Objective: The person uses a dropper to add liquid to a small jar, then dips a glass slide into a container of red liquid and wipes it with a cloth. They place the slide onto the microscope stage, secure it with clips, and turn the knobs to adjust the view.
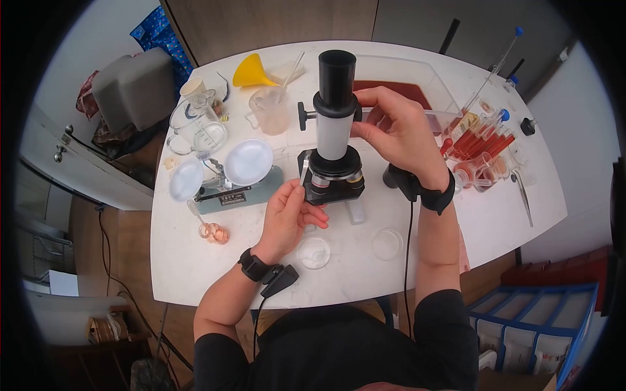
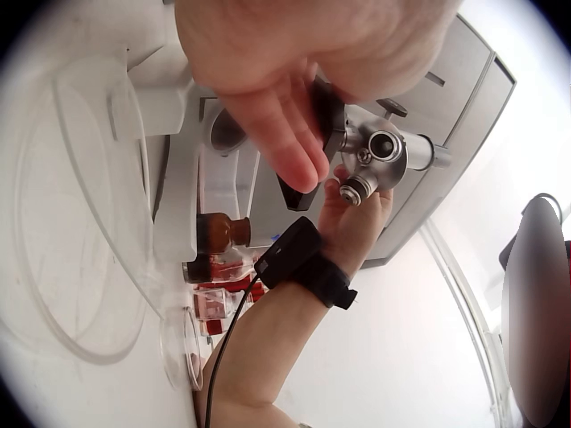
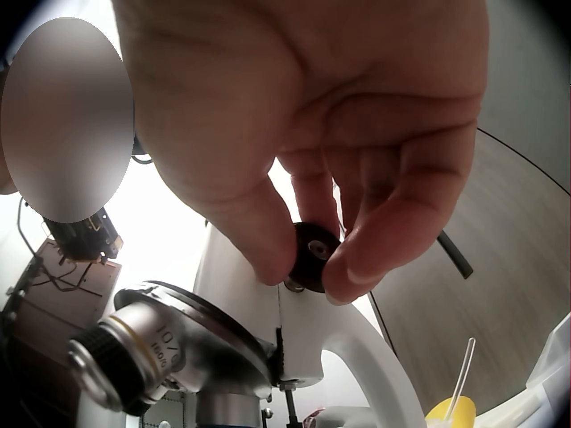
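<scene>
A white and black microscope stands upright at the middle of the white table. My right hand is at the right side of its tube. In the right wrist view the thumb and fingertips pinch a round black focus knob, above and behind an objective lens. My left hand is low at the left front of the black stage. Its thumb and forefinger pinch the lower end of a narrow silvery strip, while the other fingers reach along the stage edge. The left wrist view hides the fingertips of that pinch.
Two shallow glass dishes lie before the microscope. On the left are a balance with two pans, beakers and a yellow funnel. Red-filled test tubes, small bottles and tweezers crowd the right. A clear bin stands behind.
</scene>
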The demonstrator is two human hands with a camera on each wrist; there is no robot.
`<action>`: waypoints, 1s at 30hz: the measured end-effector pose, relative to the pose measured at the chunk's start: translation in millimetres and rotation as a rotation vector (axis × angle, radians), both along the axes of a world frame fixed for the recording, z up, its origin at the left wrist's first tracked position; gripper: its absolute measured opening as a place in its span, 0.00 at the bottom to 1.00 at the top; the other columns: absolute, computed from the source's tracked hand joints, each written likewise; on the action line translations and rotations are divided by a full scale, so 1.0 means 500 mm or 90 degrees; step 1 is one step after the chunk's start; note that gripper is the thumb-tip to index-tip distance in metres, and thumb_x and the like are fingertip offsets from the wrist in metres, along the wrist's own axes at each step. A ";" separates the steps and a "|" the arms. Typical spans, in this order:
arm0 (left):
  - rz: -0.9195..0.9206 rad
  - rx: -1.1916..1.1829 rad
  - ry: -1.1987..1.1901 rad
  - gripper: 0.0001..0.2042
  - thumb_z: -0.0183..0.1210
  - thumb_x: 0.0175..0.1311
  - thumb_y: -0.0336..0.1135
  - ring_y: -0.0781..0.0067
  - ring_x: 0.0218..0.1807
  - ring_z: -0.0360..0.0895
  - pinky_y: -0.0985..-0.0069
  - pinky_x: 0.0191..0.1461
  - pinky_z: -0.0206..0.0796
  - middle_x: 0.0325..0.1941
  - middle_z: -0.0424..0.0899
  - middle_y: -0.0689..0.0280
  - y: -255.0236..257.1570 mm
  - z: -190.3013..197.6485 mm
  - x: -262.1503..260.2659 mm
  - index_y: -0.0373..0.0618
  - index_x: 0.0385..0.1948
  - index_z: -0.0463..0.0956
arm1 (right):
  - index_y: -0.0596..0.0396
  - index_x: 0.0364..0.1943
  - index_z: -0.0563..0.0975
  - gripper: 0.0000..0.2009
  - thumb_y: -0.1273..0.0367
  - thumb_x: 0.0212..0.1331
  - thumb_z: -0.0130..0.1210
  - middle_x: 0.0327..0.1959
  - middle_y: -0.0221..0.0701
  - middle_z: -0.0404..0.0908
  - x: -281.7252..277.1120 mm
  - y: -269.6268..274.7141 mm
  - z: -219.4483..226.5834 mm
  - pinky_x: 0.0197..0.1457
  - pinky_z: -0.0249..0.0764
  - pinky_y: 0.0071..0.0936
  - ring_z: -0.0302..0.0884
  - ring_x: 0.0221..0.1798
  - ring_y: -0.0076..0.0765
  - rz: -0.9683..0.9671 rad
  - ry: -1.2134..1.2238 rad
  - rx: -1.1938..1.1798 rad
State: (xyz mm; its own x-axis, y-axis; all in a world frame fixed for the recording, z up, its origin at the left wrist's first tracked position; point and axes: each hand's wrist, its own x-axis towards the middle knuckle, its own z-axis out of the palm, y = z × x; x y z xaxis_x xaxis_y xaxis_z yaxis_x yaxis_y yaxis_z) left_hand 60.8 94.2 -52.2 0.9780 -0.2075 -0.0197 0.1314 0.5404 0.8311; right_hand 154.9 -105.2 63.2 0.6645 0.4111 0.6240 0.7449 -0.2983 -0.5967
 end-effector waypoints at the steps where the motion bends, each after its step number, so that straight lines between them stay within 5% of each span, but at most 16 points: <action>1: 0.000 0.000 -0.001 0.13 0.40 0.73 0.40 0.71 0.28 0.81 0.74 0.29 0.77 0.33 0.79 0.58 0.000 0.000 0.000 0.40 0.42 0.67 | 0.62 0.41 0.76 0.16 0.73 0.47 0.63 0.30 0.36 0.78 0.000 0.000 -0.001 0.27 0.69 0.22 0.73 0.23 0.29 -0.003 0.005 0.000; 5: -0.024 -0.020 -0.013 0.13 0.39 0.73 0.39 0.68 0.30 0.81 0.74 0.31 0.77 0.38 0.79 0.53 0.008 -0.011 0.002 0.38 0.45 0.65 | 0.62 0.42 0.76 0.15 0.70 0.49 0.61 0.28 0.37 0.78 0.000 0.001 -0.002 0.27 0.69 0.23 0.73 0.22 0.30 -0.011 0.013 -0.001; 15: -0.001 0.003 -0.004 0.13 0.40 0.73 0.41 0.72 0.28 0.81 0.74 0.29 0.77 0.33 0.79 0.58 0.000 -0.001 0.000 0.40 0.41 0.67 | 0.61 0.43 0.76 0.14 0.67 0.55 0.57 0.27 0.40 0.80 0.008 0.005 -0.012 0.29 0.70 0.27 0.77 0.24 0.36 -0.012 0.006 0.010; 30: -0.001 -0.001 0.002 0.13 0.40 0.73 0.41 0.71 0.27 0.81 0.74 0.29 0.77 0.33 0.79 0.57 0.001 -0.002 0.001 0.40 0.41 0.67 | 0.60 0.33 0.75 0.14 0.62 0.64 0.47 0.23 0.41 0.76 0.007 0.017 -0.010 0.31 0.70 0.35 0.75 0.28 0.50 -0.051 0.001 -0.025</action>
State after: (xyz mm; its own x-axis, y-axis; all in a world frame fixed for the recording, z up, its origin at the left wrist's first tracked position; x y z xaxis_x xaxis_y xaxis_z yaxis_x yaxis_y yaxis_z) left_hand 61.2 94.6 -53.0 0.9778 -0.2086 -0.0217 0.1339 0.5414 0.8301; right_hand 158.3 -96.6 58.4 0.6977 0.3811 0.6066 0.7164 -0.3805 -0.5848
